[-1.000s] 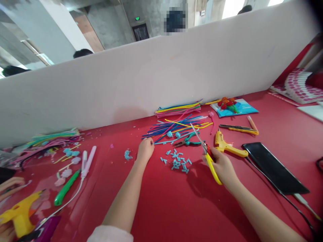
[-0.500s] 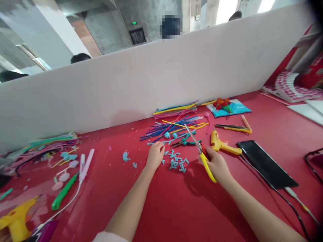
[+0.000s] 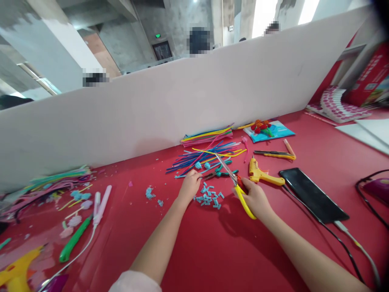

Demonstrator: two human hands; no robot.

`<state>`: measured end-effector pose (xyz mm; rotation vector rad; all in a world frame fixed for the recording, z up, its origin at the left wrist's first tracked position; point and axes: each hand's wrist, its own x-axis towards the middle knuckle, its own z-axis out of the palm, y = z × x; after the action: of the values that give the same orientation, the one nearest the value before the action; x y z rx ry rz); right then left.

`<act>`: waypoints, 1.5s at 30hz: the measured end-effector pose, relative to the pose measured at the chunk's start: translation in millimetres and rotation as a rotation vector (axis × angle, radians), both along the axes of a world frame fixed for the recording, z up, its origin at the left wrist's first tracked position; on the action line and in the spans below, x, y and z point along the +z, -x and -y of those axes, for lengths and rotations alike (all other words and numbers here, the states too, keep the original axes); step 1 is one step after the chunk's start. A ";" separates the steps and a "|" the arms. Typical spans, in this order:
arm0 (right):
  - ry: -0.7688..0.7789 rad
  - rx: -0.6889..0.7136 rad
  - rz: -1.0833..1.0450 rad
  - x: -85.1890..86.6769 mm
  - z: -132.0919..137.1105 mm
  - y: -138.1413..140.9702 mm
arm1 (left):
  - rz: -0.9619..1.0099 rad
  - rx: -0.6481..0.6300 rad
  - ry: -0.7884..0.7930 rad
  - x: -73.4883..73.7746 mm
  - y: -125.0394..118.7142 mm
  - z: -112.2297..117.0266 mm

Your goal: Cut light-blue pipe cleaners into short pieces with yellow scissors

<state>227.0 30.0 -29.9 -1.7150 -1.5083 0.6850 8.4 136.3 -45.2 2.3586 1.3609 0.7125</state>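
Many blue pieces [image 3: 209,198] lay mid-frame, right of our curled left hand [image 3: 189,186], contents unclear; our right hand [image 3: 255,199] gripped scissors [image 3: 232,177] slanting upper-left.

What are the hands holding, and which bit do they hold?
The right hand holds scissors by the handles; whether the left hand holds anything, I can't tell.

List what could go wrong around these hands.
The yellow-handled metal scissors in the right hand point toward the thin blue, pink and yellow stems and might nick one. The left hand, close beside the loose pile of short light-blue pieces, could scatter them.
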 end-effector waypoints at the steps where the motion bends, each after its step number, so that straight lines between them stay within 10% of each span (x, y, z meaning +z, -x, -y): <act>1: 0.005 -0.004 0.010 0.8 0.1 -0.7 | 0.001 -0.001 0.005 0.5 3.9 6.3; 8: 0.099 0.024 0.095 2.5 0.1 5.5 | 0.033 -0.072 0.067 8.7 15.9 59.4; 23: 0.255 0.254 0.220 1.2 -41.6 55.6 | 0.242 -0.077 0.158 -5.1 -5.1 63.8; 32: 0.229 0.462 0.138 5.4 17.6 55.2 | 0.293 -0.059 0.250 6.4 24.8 126.1; 45: 0.209 0.167 0.310 -0.4 -45.6 37.3 | 0.048 0.019 -0.010 -5.6 -0.1 71.9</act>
<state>189.7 75.6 -30.3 -1.9363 -1.8655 0.7069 8.5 64.3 -50.8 2.3236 1.3640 0.7776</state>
